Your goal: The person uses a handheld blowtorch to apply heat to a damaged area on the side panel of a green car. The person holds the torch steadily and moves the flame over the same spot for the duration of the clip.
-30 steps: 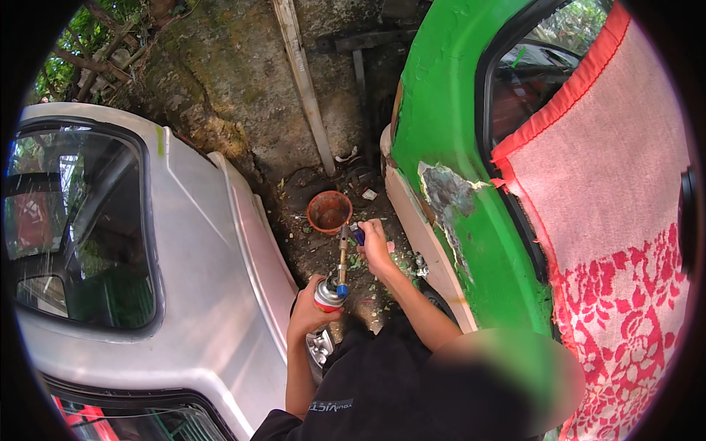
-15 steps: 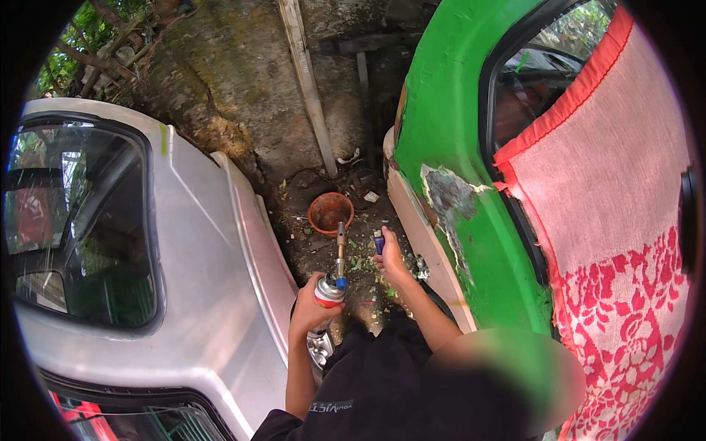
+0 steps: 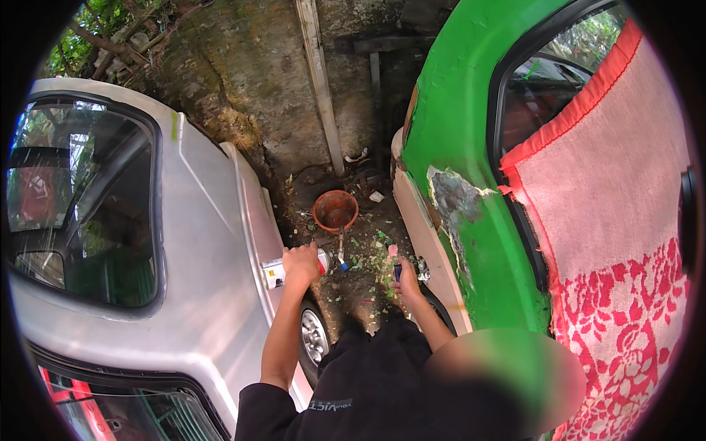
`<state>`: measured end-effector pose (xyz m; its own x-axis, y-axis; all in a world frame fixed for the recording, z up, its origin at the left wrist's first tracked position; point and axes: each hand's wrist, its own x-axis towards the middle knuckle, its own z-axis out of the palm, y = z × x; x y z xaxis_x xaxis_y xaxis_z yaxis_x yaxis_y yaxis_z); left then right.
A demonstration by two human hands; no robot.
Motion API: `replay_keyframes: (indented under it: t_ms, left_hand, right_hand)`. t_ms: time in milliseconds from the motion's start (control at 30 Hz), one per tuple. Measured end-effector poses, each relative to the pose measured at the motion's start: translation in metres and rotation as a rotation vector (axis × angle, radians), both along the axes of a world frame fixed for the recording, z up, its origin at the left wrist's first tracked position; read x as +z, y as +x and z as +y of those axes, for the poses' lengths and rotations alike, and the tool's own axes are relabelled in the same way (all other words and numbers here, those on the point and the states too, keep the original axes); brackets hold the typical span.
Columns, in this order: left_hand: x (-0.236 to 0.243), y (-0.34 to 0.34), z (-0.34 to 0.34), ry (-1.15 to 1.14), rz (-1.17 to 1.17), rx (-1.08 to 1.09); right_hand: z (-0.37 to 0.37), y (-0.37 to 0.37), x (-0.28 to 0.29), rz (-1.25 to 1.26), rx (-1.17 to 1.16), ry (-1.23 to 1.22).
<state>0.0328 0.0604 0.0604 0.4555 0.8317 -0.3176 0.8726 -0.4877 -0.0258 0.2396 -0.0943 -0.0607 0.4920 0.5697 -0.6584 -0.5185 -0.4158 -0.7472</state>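
Observation:
My left hand [image 3: 300, 264] is closed round a white-and-red gas canister [image 3: 273, 273], tipped on its side, with a metal torch head and blue knob [image 3: 343, 265] at its right end. The nozzle points away from me, toward an orange pot [image 3: 323, 220] on the littered ground. To the right, my right hand [image 3: 409, 285] is closed on a small dark-blue lighter [image 3: 398, 271], held apart from the torch, beside the lower side of the green car [image 3: 419, 140]. That car has a patch [image 3: 450, 192] of peeled paint exposing grey beneath.
A silver car [image 3: 206, 264] with a wheel [image 3: 315, 334] lines my left side. The green car lines my right, a pink patterned cloth [image 3: 596, 206] draped over it. A mossy wall [image 3: 257, 73] with an upright post [image 3: 319, 88] closes the far end; branches hang at upper left.
My left hand has moved up and left, tipping the canister from upright onto its side. My right hand has moved right and down with the lighter, away from the nozzle.

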Motion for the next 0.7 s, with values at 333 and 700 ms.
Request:
replay_keyframes:
  t_ms: [333, 700]
  left_hand:
    - [-0.028, 0.000, -0.043, -0.511, -1.196, 0.093]
    - [-0.020, -0.012, -0.074, -0.618, -1.261, 0.119]
  right_hand:
    - [0.025, 0.003, 0.078, 0.120, 0.052, 0.215]
    - [0.092, -0.004, 0.100, 0.111, 0.106, 0.388]
